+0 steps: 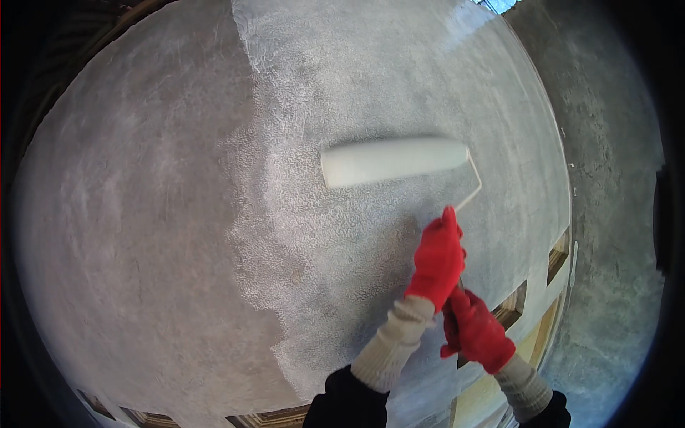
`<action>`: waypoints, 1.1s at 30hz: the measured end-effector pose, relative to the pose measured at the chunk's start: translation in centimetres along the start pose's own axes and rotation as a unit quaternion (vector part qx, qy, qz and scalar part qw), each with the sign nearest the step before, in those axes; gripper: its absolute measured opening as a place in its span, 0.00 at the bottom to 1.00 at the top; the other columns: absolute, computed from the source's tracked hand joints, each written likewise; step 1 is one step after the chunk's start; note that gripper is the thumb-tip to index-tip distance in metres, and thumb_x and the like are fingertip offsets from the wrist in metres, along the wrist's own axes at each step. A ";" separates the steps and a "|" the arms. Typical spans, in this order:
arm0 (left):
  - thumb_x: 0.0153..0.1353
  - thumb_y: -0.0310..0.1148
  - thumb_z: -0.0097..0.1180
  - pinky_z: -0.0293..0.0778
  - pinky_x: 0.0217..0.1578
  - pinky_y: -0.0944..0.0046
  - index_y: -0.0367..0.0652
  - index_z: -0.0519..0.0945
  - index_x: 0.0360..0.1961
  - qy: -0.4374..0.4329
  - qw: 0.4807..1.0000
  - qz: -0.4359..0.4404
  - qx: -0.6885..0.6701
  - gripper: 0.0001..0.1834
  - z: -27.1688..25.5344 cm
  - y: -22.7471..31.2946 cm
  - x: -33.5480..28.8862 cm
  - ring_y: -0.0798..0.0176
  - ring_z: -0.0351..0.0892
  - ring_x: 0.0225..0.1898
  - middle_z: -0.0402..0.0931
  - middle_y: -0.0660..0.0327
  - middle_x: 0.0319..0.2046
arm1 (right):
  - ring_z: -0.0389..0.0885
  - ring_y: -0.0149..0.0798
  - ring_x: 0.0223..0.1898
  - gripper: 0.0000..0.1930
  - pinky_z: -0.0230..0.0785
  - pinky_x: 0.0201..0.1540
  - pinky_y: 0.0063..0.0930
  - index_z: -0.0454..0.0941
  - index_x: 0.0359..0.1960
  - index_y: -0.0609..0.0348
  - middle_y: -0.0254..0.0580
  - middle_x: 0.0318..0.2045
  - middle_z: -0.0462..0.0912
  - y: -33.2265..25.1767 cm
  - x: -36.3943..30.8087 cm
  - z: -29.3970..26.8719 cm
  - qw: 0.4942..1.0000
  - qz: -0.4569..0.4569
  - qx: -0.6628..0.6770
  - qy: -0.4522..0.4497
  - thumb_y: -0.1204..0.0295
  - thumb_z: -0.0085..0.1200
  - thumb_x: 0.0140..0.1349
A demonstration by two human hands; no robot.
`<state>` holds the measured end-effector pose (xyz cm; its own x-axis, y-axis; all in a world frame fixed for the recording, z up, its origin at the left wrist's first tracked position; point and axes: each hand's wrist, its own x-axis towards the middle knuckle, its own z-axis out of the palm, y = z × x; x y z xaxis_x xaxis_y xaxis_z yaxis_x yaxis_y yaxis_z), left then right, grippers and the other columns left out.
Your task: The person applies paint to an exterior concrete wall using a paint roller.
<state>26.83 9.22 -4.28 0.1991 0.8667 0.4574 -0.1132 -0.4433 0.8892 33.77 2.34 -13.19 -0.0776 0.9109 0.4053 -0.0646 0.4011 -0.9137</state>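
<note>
At the lower edge of the frame, dark sleeves [349,399] lead to pale knitted cuffs [394,342] and red gloves. The right hand [477,329] sits right of lower centre, its fingers closed around the lower handle of the paint roller [394,162]. The left hand [438,258], just above it, has its fingers clamped higher on the same handle, which the gloves mostly hide. From there a thin bent wire [477,189] rises to the roller's right end. The white roller lies just above centre, slightly blurred, its long axis nearly level, left end a little lower. Around it spreads open wall [143,214]; a ragged edge left of centre divides plain grey from the stippled whitish coat [300,250]. Framed openings [559,257] line the lower right and bottom; a darker grey surface [606,214] borders the right.
</note>
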 end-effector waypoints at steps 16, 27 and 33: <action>0.66 0.52 0.33 0.64 0.13 0.63 0.39 0.68 0.26 -0.038 0.989 0.144 0.009 0.26 0.7 10.0 7.9 0.63 0.68 0.12 0.67 0.58 0.13 | 0.65 0.26 0.17 0.28 0.75 0.26 0.28 0.66 0.36 0.66 0.34 0.17 0.64 -9.4 5.4 -0.8 0.991 -0.136 -0.019 -0.001 0.46 0.41 0.62; 0.65 0.53 0.34 0.62 0.13 0.65 0.42 0.67 0.26 -0.039 0.989 0.143 0.005 0.24 0.7 10.8 7.5 0.65 0.65 0.11 0.66 0.62 0.14 | 0.64 0.26 0.18 0.26 0.75 0.27 0.32 0.67 0.37 0.64 0.33 0.18 0.64 -9.2 6.1 -1.4 0.991 -0.123 0.052 -0.027 0.48 0.40 0.63; 0.64 0.55 0.37 0.63 0.12 0.66 0.41 0.69 0.26 -0.008 0.997 0.074 -0.011 0.26 1.5 4.1 5.5 0.65 0.68 0.13 0.66 0.61 0.14 | 0.68 0.27 0.18 0.18 0.76 0.27 0.31 0.63 0.48 0.62 0.37 0.23 0.69 -3.7 3.0 -1.6 0.994 -0.046 0.094 -0.012 0.59 0.42 0.65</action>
<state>28.95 11.83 1.92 0.1946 0.7876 0.5846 -0.1639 -0.5615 0.8111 35.39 3.80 -8.66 -0.0865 0.8674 0.4900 -0.2567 0.4558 -0.8522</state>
